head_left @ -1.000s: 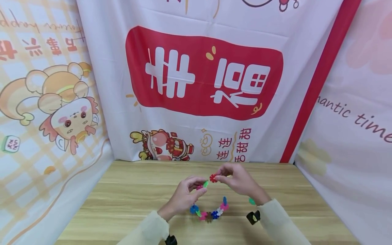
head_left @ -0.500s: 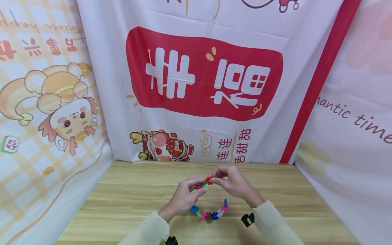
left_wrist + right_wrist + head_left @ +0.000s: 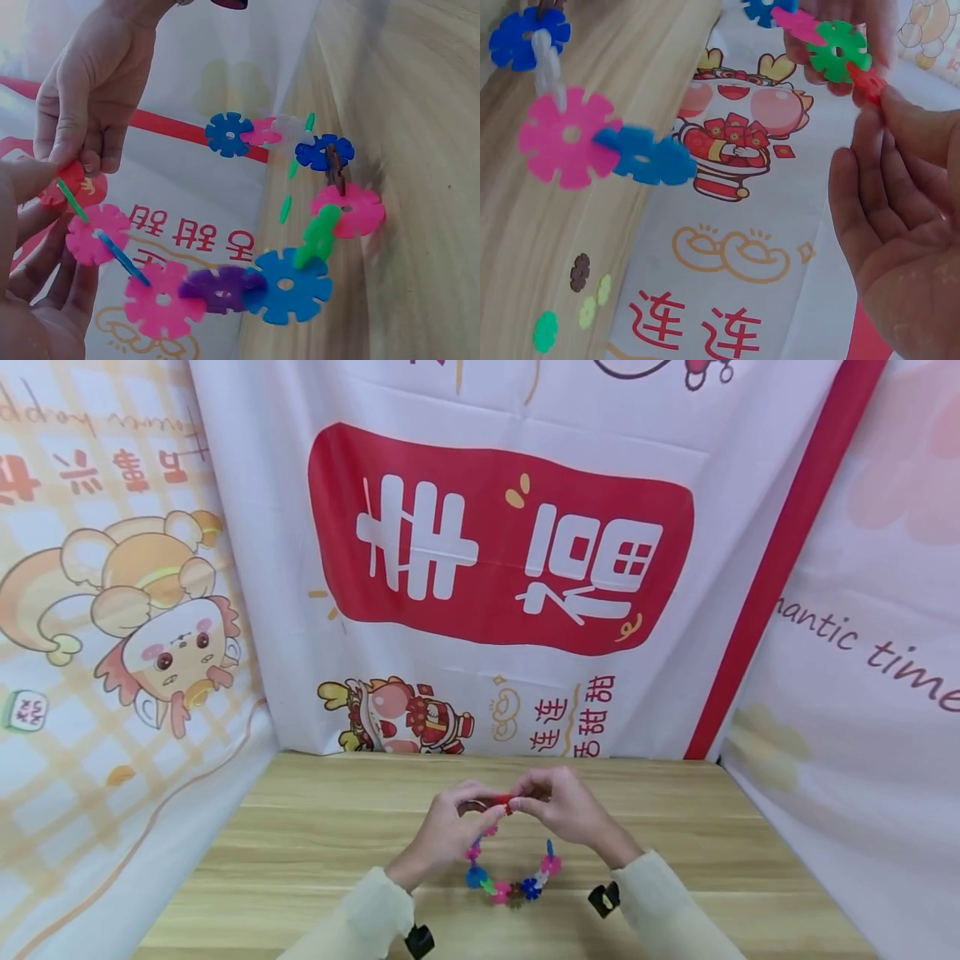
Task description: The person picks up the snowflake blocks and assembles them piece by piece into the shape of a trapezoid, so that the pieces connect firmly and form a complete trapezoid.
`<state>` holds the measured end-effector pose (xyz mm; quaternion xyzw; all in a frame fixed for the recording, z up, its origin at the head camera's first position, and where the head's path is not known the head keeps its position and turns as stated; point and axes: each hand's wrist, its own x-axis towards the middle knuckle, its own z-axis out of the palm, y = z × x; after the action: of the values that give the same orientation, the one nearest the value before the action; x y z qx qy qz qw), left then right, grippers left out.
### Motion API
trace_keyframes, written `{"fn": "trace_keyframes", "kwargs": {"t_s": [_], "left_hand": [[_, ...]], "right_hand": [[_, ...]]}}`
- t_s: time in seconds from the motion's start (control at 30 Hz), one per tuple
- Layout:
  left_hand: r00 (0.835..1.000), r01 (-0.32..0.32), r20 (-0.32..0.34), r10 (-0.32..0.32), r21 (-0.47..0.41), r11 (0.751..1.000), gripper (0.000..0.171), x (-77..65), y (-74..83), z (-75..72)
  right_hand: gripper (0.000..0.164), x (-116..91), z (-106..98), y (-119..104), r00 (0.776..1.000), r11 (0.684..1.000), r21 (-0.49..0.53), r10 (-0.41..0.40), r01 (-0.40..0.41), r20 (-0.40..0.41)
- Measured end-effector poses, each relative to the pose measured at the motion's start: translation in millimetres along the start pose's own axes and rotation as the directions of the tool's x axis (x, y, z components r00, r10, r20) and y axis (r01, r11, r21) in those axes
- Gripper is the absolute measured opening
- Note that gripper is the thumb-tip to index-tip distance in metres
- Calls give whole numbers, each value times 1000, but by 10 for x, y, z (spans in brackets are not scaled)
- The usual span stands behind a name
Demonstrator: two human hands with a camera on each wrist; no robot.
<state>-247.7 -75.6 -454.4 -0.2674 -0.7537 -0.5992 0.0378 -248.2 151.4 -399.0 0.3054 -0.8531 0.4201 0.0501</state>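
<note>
My left hand [image 3: 442,835] and right hand [image 3: 566,806] meet over the table, at one end of a curved chain of colourful notched plastic discs. Between the right thumb and fingers a red disc [image 3: 870,84] is pinched, and it touches a green disc [image 3: 826,61]. The left thumb and fingers grip the chain at that green disc. From there the chain runs through pink [image 3: 97,251], blue and purple discs, then a large blue disc [image 3: 304,304]. It curves round to a free end with a blue disc [image 3: 229,124]. Fingertips partly cover the red-green joint.
Several loose discs, among them a brown disc [image 3: 580,271], a green disc [image 3: 545,331] and yellow ones, lie on the wooden table [image 3: 315,860]. A printed cloth [image 3: 495,685] hangs at the table's back edge, with more cloth on both sides.
My right hand has brought the red disc leftward to the green disc, first apart from it, now against it. The hands have closed together, and the held end of the chain has turned.
</note>
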Motion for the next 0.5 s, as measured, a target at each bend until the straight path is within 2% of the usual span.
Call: {"fn": "trace_keyframes", "kwargs": {"t_s": [0.13, 0.27, 0.4, 0.5], "left_hand": [[1000, -9, -19, 9, 13, 1000, 11, 17, 18, -54], [1000, 1, -25, 0, 24, 1000, 13, 41, -5, -80], [999, 16, -30, -16, 15, 1000, 13, 31, 2, -93], [999, 34, -31, -34, 2, 999, 12, 8, 5, -86]], "right_hand": [[8, 52, -76, 0, 998, 999, -14, -35, 36, 51], [10, 136, -206, 114, 998, 997, -65, -29, 32, 53], [11, 215, -281, 380, 996, 987, -142, 77, -69, 52], [13, 246, -277, 645, 983, 968, -191, 176, -163, 57]]}}
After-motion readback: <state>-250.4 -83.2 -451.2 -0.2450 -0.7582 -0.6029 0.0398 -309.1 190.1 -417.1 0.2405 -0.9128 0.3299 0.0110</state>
